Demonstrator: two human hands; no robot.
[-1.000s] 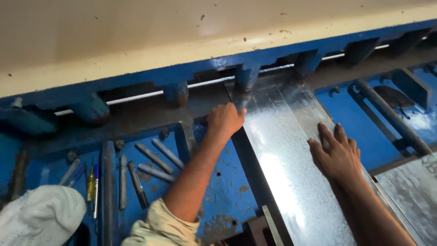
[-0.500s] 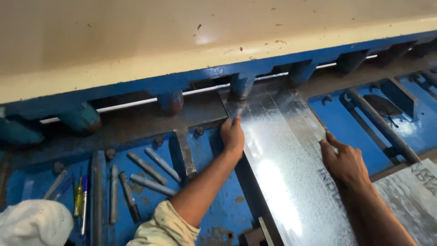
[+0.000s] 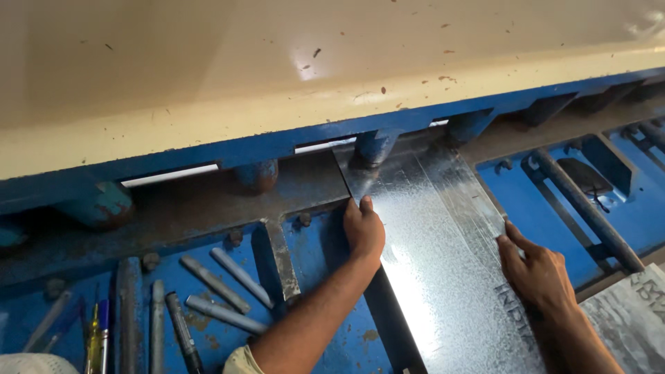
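Observation:
A shiny galvanised metal sheet [image 3: 436, 242] lies on the blue bed of a shearing machine [image 3: 312, 256], its far end under the blue clamp feet [image 3: 374, 145]. My left hand [image 3: 364, 232] rests against the sheet's left edge, fingers together. At the sheet's right edge lies my right hand [image 3: 537, 273], flat, its fingertips on the metal. Neither hand is closed around anything.
The machine's cream guard [image 3: 312, 62] spans the top. Several grey metal rods [image 3: 215, 284] and a yellow-handled screwdriver [image 3: 93, 339] lie in the blue tray at left. A steel bar [image 3: 589, 208] runs at right. Another printed sheet [image 3: 634, 318] sits at the lower right.
Both hands have drawn back toward me along the sheet's edges. The left hand has left the clamp area and now sits lower on the left edge.

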